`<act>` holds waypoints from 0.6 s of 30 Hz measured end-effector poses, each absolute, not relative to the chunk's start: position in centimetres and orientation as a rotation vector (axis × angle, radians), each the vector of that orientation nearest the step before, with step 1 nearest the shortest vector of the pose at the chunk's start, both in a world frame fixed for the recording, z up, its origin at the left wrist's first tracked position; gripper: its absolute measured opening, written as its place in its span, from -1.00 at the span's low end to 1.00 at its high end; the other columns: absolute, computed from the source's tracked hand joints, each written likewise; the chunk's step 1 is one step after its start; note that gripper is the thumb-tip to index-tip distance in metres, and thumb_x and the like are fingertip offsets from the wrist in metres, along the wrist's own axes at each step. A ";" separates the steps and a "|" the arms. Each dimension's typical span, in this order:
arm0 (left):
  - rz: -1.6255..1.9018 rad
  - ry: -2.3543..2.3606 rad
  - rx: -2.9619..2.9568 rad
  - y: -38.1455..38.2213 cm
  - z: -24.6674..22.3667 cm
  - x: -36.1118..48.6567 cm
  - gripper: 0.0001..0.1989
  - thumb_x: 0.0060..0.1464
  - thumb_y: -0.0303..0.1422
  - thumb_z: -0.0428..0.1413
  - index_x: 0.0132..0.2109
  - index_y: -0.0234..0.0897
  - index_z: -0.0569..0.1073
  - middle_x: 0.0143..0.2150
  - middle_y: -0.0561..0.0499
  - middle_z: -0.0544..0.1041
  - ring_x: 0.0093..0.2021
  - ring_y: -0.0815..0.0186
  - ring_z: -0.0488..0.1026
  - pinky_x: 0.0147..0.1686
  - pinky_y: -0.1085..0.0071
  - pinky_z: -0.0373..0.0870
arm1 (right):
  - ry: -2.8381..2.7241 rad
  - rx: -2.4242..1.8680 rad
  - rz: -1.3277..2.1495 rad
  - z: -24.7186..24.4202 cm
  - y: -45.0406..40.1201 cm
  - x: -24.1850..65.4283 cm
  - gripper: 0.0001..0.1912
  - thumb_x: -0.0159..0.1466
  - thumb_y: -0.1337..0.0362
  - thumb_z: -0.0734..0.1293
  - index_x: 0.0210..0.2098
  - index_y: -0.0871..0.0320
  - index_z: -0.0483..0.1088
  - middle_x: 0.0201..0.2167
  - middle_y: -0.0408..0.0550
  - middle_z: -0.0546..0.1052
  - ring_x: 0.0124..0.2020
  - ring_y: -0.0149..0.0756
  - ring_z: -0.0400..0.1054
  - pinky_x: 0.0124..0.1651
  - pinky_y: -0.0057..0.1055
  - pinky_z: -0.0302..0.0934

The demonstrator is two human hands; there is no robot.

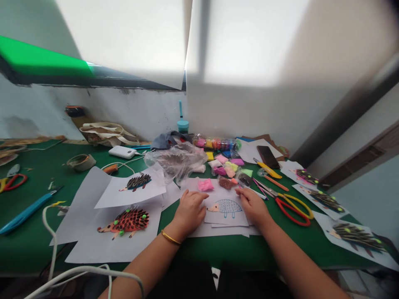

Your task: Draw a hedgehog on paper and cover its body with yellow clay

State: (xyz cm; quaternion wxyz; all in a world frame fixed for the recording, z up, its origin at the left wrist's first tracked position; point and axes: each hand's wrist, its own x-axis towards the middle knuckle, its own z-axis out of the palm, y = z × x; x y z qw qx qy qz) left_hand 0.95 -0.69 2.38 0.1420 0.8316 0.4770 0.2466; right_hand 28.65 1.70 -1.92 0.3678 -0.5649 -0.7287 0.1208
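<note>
— Where is the hedgehog drawing (227, 207) placed?

— It is laid flat on other white sheets (199, 231), between the two hands, and the green tabletop (181, 253) is seen beyond the paper.

— How are the fingers held?

— On the left hand (190, 209) they are loosely bent, palm down, at the drawing's left edge; nothing is seen to be gripped. On the right hand (254, 206) thumb and forefinger are brought near the upper right corner; whether paper is pinched there cannot be told.

— How is the sheet expected to handle?

— As very light and limp, easily creased, and apt to be slid over the paper beneath. It is best taken by opposite side margins, with the blue lines left untouched and no hard pinch applied.

— And the packets above it?

— The pink packet (205, 185) and the brown packet (227, 183) are set just beyond its top edge. Both are judged light and soft, easily dented, with slick film; they are best lifted by a wrapper edge. The scissors (273, 192), lying past the right hand, are judged stiffer and heavier, best taken by the handles.
</note>
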 end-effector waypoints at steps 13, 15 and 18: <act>0.489 1.288 2.412 -0.6 1.1 1.3 -0.03 -0.04 -0.20 0.27 0.39 -0.13 -0.09 0.31 -0.15 0.27 0.35 0.07 0.11 0.33 -0.13 -0.29 | -1.723 -1.584 0.395 -1.5 1.1 29.7 -0.59 0.29 0.32 0.09 0.03 0.14 0.41 -0.15 0.02 0.53 -0.21 -0.24 0.48 -0.09 -0.25 0.34; 0.495 1.291 2.407 -0.6 1.1 1.3 -0.03 -0.04 -0.19 0.27 0.39 -0.13 -0.09 0.30 -0.15 0.29 0.34 0.08 0.12 0.33 -0.13 -0.30 | -1.745 -1.566 0.391 -1.8 1.0 29.9 -0.60 0.29 0.32 0.10 0.04 0.13 0.40 -0.14 0.02 0.53 -0.19 -0.23 0.47 -0.07 -0.23 0.35; 0.500 1.288 2.404 -0.6 1.1 1.3 -0.03 -0.04 -0.18 0.27 0.39 -0.12 -0.09 0.28 -0.15 0.32 0.33 0.08 0.14 0.33 -0.13 -0.30 | -1.812 -1.527 0.352 -1.9 0.5 30.2 -0.61 0.31 0.28 0.11 0.04 0.13 0.41 -0.11 0.04 0.55 -0.11 -0.19 0.45 0.01 -0.19 0.33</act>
